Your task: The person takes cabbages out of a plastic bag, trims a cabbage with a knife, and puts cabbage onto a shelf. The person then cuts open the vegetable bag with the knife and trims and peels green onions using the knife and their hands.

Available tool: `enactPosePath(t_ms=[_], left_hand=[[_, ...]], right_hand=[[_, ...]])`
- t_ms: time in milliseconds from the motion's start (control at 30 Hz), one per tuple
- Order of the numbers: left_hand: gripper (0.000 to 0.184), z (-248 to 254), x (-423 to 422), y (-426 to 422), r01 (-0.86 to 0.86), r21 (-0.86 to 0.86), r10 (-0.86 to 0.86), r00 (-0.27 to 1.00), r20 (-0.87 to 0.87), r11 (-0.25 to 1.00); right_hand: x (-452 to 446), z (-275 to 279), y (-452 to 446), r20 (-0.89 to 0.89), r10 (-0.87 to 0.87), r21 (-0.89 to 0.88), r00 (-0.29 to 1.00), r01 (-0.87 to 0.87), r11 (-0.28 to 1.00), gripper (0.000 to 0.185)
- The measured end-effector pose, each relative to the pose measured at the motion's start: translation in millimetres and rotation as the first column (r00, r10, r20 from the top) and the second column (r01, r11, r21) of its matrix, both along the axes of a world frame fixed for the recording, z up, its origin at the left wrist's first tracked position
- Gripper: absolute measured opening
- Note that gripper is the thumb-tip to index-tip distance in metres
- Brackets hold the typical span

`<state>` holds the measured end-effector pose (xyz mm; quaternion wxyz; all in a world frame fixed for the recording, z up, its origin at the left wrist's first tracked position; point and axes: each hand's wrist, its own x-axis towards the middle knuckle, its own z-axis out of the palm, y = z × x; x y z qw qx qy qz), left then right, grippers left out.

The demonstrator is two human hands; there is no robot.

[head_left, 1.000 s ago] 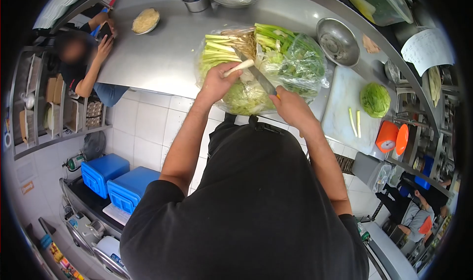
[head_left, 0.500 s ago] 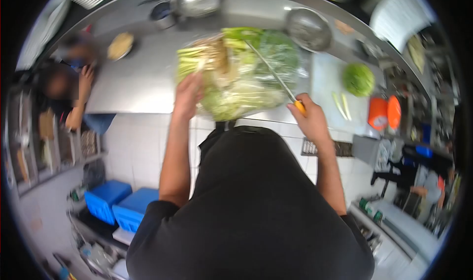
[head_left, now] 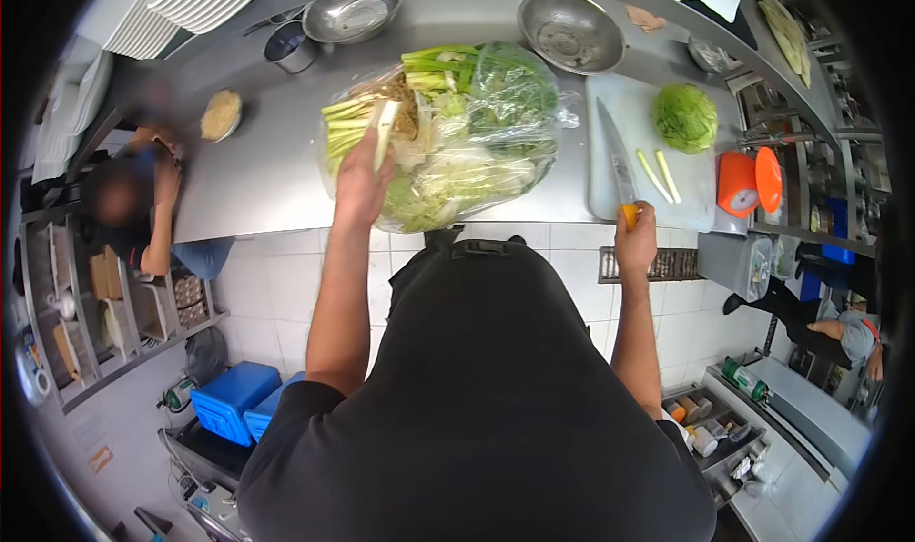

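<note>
My left hand (head_left: 360,184) is closed around a pale white-and-green stalk (head_left: 385,127), which looks like spring onion, over the left side of a clear plastic bag (head_left: 486,175). Similar stalks with brownish roots, and leafy greens, lie in and around the bag. In my right hand (head_left: 636,244) is the yellow handle of a knife (head_left: 615,151). Its long blade points away from me above the left part of the white cutting board (head_left: 605,194). Two pale green stalk pieces (head_left: 656,175) and a round green lettuce or cabbage head (head_left: 684,119) rest on that board.
An orange scale (head_left: 737,197) stands right of the board. Along the back are metal bowls (head_left: 572,32) and a metal pot (head_left: 290,48). A small bowl of pale food (head_left: 221,116) sits at left, near another person (head_left: 164,194). Someone else (head_left: 839,327) is at far right.
The knife has moved right, from over the bag to over the cutting board, and its blade points more straight away. My left hand stays by the bag with the stalk.
</note>
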<state>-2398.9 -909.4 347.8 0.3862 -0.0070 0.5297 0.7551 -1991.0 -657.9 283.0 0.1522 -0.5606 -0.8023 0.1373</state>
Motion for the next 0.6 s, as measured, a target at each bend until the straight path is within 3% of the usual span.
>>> enactPosePath(t_ms=[100, 233, 333, 400, 467, 600], left_hand=[[0.034, 6.1, -1.9, 7.2, 0.045, 0.016, -0.045, 0.999, 0.023, 0.999], [0.032, 9.8, -0.3, 8.7, 0.037, 0.04, -0.039, 0.998, 0.056, 0.999], [0.027, 11.9, 5.5, 6.2, -0.013, 0.057, 0.009, 0.998, 0.069, 0.998], [0.024, 12.5, 8.9, 5.4, -0.032, 0.09, 0.022, 0.993, 0.115, 0.995], [0.024, 12.3, 12.3, 6.1, -0.048, 0.107, 0.032, 0.989, 0.143, 0.993], [0.022, 13.1, 21.7, 9.8, -0.06, 0.141, 0.046, 0.994, 0.101, 0.988]], right_hand=[[-10.9, -6.1, 19.2, 0.122, 0.08, 0.085, 0.989, -0.091, 0.992, 0.038], [-38.0, 9.8, 22.9, 0.079, 0.071, 0.299, 0.994, -0.091, 0.95, 0.033], [-94.6, 39.4, 5.0, -0.322, 0.198, 0.001, 0.926, -0.209, 0.978, 0.028], [-145.8, 61.2, -22.4, -0.482, 0.33, -0.08, 0.811, -0.416, 0.906, 0.026], [-193.8, 81.3, -50.9, -0.616, 0.393, -0.193, 0.683, -0.615, 0.765, 0.026], [-276.4, 91.2, -96.1, -0.727, 0.411, -0.271, 0.55, -0.779, 0.565, 0.027]])
